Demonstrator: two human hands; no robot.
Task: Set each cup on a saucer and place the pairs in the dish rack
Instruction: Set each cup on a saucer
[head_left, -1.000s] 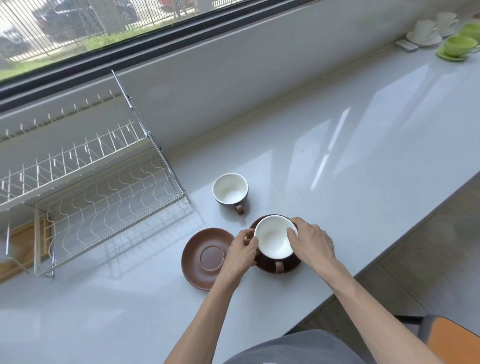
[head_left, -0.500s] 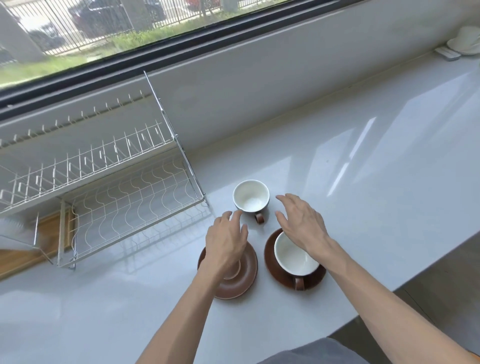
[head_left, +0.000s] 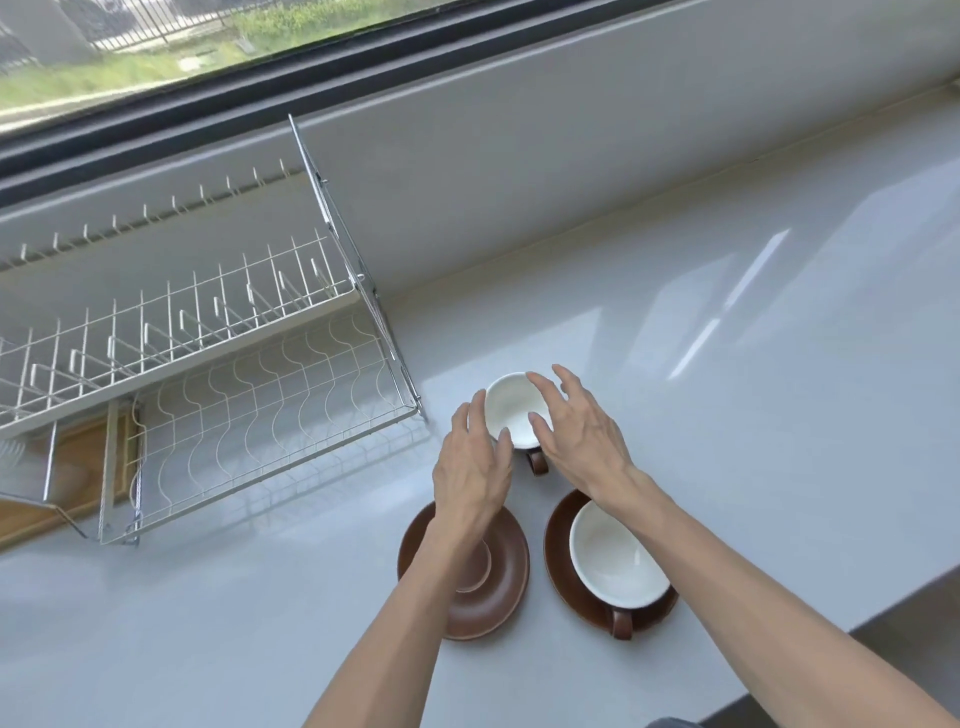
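We looked down at a pale grey, glossy surface (head_left: 727, 364) that ran beneath a long window (head_left: 260, 62), with grass and a fence visible outside. At the left stood a white wire dish rack (head_left: 218, 374) with two tiers, both bare of dishes, and a strip of wood (head_left: 78, 457) showed under its near corner.

Near the front edge lay two brown saucers side by side, close but apart. The left saucer (head_left: 498, 587) held no cup, and our left forearm crossed above it. The right saucer (head_left: 566, 561) carried a cup (head_left: 613, 561), white inside and brown outside, with its handle pointing toward us.

Just beyond the saucers, a second cup (head_left: 511, 410) of the same kind sat directly on the surface, near the rack's right corner, its brown handle also turned toward us. Both of our hands were gathered around it. The left hand (head_left: 472, 467) reached from the left, its fingers lightly bent and spread at the cup's left rim. The right hand (head_left: 582, 431) arched over the cup's right side, fingers apart and extended past the rim. Neither grip had closed on the cup; whether any fingertip touched the rim, we could not tell.
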